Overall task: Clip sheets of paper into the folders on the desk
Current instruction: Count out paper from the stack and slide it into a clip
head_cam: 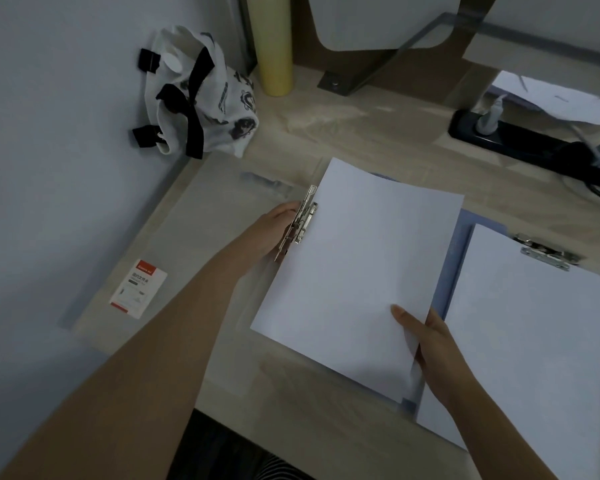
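Observation:
A white sheet of paper lies tilted over a blue folder in the middle of the desk. A metal clip stands raised at the sheet's left edge. My left hand grips that clip from the left, fingers curled behind it. My right hand pinches the sheet's lower right edge, thumb on top. To the right, a second sheet lies on a folder, held under its own metal clip.
A clear plastic sleeve with a red-and-white label lies at the desk's left edge. A white bag with black straps and a yellow roll stand at the back left. A black power strip with cables lies at the back right.

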Tool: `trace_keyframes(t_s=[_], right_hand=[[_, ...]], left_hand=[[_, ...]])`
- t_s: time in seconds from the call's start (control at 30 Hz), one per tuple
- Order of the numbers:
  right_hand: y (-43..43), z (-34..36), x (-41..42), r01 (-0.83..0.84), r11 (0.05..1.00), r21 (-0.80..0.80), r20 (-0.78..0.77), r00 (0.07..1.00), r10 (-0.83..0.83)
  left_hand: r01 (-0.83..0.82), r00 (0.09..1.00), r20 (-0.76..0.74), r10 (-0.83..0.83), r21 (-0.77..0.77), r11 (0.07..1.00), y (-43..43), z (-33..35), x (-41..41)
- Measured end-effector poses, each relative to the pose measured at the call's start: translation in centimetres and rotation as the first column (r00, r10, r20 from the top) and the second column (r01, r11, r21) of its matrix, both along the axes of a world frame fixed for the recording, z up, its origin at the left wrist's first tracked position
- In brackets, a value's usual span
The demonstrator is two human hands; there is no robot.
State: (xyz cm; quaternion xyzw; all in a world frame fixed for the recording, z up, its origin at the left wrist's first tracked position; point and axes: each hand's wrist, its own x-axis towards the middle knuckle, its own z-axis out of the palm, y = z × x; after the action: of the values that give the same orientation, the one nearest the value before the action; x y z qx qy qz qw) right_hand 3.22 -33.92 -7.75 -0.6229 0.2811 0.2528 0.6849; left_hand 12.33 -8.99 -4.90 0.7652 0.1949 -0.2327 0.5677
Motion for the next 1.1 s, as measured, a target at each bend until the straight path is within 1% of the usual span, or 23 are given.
trace_keyframes(t_s=[0.13, 0.27, 0.33, 0.4, 0.47, 0.53, 0.6, 0.8, 1.0, 1.1], right_hand=[[-0.1, -0.4, -0.1, 0.011, 1.000, -0.014, 0.003, 1.000, -0.010], [-0.1, -0.6, -0.2, -0.001, 0.999, -0.035, 0.000, 1.000, 0.001], [-0.1, -0.8, -0.1, -0.006, 0.999, -0.036, -0.002, 1.000, 0.006], [-0.1, -0.9, 0.0, -0.006, 0.999, -0.039, -0.014, 1.000, 0.005], [-0.2, -1.0, 0.0, -0.006, 0.999, -0.042, -0.021, 1.000, 0.005], [-0.2, -1.0, 0.0, -0.008, 0.999, -0.032, -0.024, 1.000, 0.007], [-0.2, -1.0, -0.1, -0.004, 1.000, -0.022, -0.025, 1.000, 0.003], [-0.1, -0.9, -0.2, 0.018, 1.000, -0.020, -0.021, 1.000, -0.018], [-0.3, -0.8, -0.3, 0.035, 0.999, -0.003, -0.016, 0.999, -0.035], [-0.2, -0.7, -0.3, 0.048, 0.999, 0.007, -0.033, 0.998, -0.047]], left_hand=[[-0.002, 1.000, 0.016, 0.002, -0.024, 1.000, 0.0, 0.3, 0.1], [0.016, 1.000, -0.010, -0.017, -0.073, 0.997, -0.7, 1.1, 0.4], [-0.001, 1.000, -0.011, 0.000, -0.063, 0.998, -1.2, 1.7, 0.6], [-0.026, 1.000, -0.001, 0.026, -0.072, 0.997, -1.7, 2.2, 0.7], [-0.085, 0.996, 0.004, 0.086, -0.138, 0.987, -1.8, 2.2, 0.8], [-0.163, 0.987, -0.029, 0.160, -0.194, 0.967, -1.2, 2.0, 0.5], [-0.185, 0.982, -0.060, 0.176, -0.219, 0.958, -0.4, 1.8, -0.1], [-0.072, 0.995, -0.079, 0.059, -0.173, 0.982, 1.0, 2.0, -2.6], [0.059, 0.978, -0.195, -0.068, -0.049, 0.997, 1.5, 2.3, -3.0], [0.067, 0.975, -0.209, -0.079, -0.065, 0.996, 2.1, 2.2, -3.1]])
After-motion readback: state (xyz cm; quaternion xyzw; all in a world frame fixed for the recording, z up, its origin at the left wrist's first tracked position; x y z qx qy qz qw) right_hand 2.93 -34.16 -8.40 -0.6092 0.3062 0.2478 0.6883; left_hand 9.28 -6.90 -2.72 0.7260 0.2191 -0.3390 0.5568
